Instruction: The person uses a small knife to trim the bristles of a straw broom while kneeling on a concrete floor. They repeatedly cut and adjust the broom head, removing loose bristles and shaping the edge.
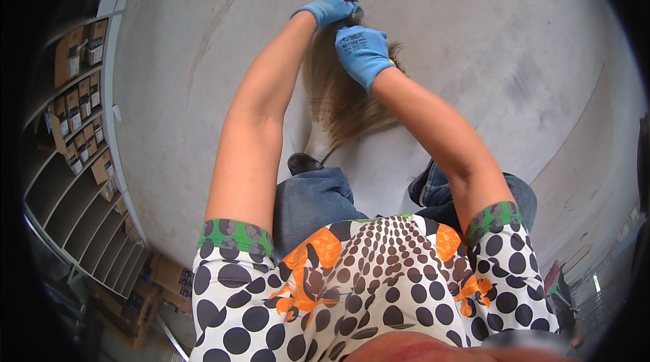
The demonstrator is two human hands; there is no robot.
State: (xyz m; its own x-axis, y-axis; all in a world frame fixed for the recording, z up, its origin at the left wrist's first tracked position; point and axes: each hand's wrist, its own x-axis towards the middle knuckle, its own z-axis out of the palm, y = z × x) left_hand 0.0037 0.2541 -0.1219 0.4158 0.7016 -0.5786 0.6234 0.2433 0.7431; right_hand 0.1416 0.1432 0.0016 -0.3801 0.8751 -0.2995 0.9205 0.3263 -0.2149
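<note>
A bundle of long hair-like strands [325, 81], dark at its upper end and light brown to blond lower down, fans out toward my legs. My left hand [330, 8], in a blue glove, is closed on the narrow upper end, where a thin dark wisp sticks out past the fingers. Just below and to the right, my right hand [363, 54], also gloved in blue, is closed round the bundle; its fingertips are mostly hidden. Loose strands show beyond the right wrist. The lower ends spread, slightly blurred, above the floor near a black shoe [305, 163].
Grey concrete floor [467, 17] spreads around me. Along the left stands a shelving rack [74, 210] with several brown cardboard boxes [71, 57]. My bent knees in blue jeans [311, 203] are below the bundle. Blurred items [558, 294] lie at the lower right.
</note>
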